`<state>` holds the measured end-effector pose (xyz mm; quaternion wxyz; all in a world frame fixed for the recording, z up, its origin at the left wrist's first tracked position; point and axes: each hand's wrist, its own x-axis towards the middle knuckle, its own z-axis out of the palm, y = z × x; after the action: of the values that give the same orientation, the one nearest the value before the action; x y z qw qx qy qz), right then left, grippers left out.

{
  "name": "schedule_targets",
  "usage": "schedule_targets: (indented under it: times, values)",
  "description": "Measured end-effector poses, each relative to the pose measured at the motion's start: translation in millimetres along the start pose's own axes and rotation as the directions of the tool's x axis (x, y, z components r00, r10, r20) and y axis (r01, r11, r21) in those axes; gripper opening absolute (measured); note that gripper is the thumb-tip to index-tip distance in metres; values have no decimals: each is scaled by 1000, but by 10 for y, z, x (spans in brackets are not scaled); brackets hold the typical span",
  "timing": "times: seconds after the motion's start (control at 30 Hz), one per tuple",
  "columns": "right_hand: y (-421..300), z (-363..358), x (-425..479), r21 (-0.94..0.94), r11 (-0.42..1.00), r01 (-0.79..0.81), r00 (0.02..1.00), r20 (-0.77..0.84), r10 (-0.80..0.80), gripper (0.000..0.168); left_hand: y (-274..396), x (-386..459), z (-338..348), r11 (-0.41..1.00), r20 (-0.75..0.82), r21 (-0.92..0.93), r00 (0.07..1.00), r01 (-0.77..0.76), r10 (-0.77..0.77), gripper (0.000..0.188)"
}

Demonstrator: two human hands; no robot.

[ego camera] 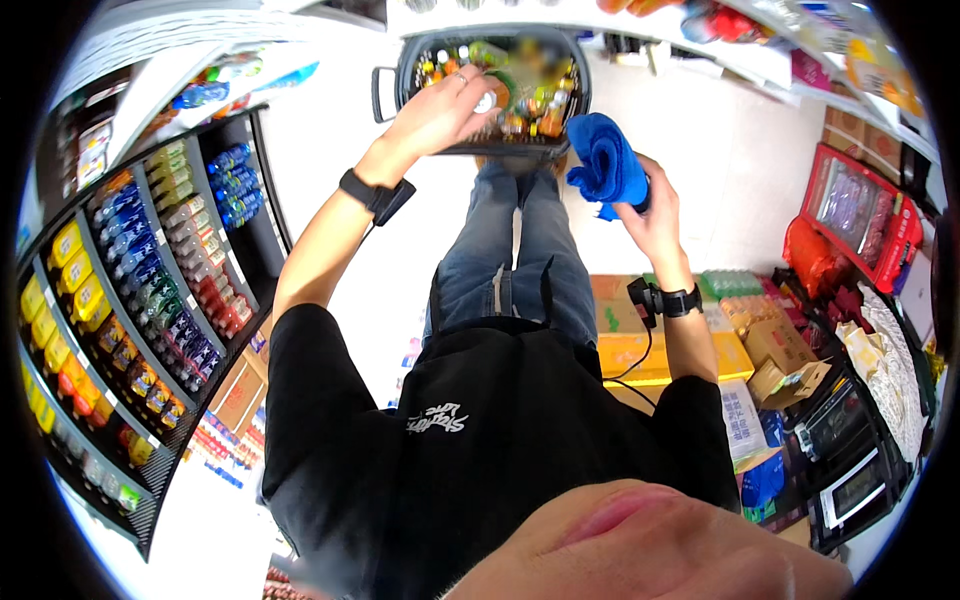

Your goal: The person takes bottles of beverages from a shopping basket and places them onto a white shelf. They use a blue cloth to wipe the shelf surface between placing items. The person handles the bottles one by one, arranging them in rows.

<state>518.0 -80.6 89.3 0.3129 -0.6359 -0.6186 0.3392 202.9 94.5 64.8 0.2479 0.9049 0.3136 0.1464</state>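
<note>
My left hand point(457, 101) is over a black shopping basket point(577, 142), its fingers and thumb around a white-capped container point(486, 102). Most of that container is hidden by the hand. Inside the basket, several small bottles point(551, 97) with amber and yellow-green colours crowd together, partly blurred. To the right of the basket, my right hand point(654, 206) grips a rolled blue cloth point(606, 154). The cloth's coiled end points up and away from me, and a dark edge shows beside my fingers.
Bottled drinks fill a black rack point(255, 135) on my left. Shelves point(780, 82) with packaged goods run along the front right. Behind my right arm are cardboard cartons point(776, 352), a yellow box point(675, 356) and a red gift box point(862, 210). The basket's handle point(382, 94) juts out leftward.
</note>
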Motion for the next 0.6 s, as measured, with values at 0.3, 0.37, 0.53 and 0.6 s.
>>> schedule_targets:
  times: [0.3,0.37,0.53,0.6]
  values:
    - [-1596,-903,639,286,767,575,781,-472,-409,70,1996,518,-3049,938,-556,315,772,-148,308,20]
    - [-1971,-1034,742,160,680,715,640,-542,-545,74,2246,442,-3384,977,-593,204,787,-61,173,14]
    - [-3032,-1121,1008,302,373,877,470,-388,-792,93,2756,517,-3498,941,-606,254,722,-222,334,27]
    - [-3333,-1165,935,297,367,882,456,-334,-825,104,2811,439,-3492,935,-607,245,711,-256,353,29]
